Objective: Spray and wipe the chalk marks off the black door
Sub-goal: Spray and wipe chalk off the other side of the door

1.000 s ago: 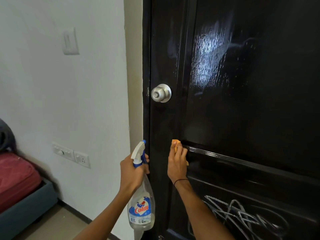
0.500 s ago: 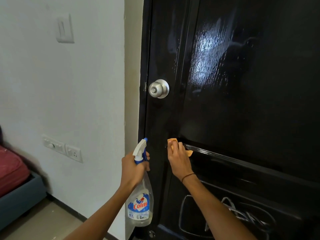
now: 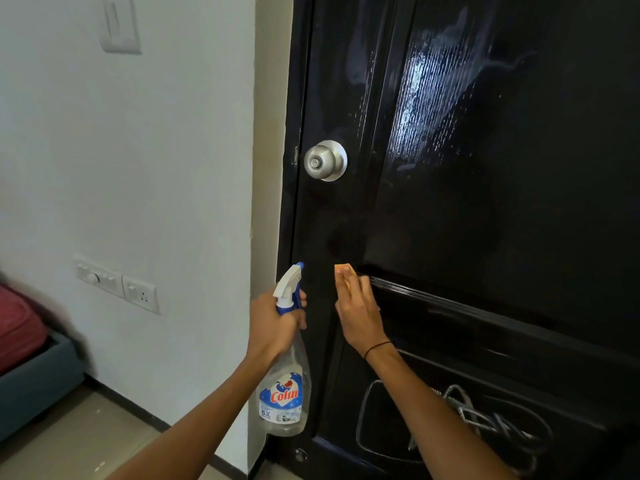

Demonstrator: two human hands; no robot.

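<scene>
At the black door [image 3: 485, 220], just below the round knob [image 3: 325, 161], right hand [image 3: 360, 313] presses an orange cloth [image 3: 344, 273] flat against the left end of the moulded rail between upper and lower panels. Fingers lie fairly straight over the cloth, so that grip is apart, pressing, not clamped; only the cloth's top corner shows past the fingertips. Left hand [image 3: 273, 327] is clamped round the neck of a clear spray bottle [image 3: 285, 393], nozzle pointing up and toward the door, bottle hanging upright beside the door edge, not touching it as far as I can tell. Upper panel looks glossy with faint wet smears, no clear chalk there. Chalk marks [image 3: 460, 417], white scribbles and a looping outline, sit on the lower panel, well below the cloth and partly hidden by the right forearm.

Step in hand, my read: wiping the rail, upper part seems done, lower panel untouched. Task roughly half along. Next move likely calls for dropping the nozzle to aim at the scribbles, spraying, then bringing the cloth down over them; right arm should clear the panel before spraying. White wall [image 3: 156, 168] with a switch plate [image 3: 119, 24] and sockets [image 3: 117, 284] stands left of the door.
</scene>
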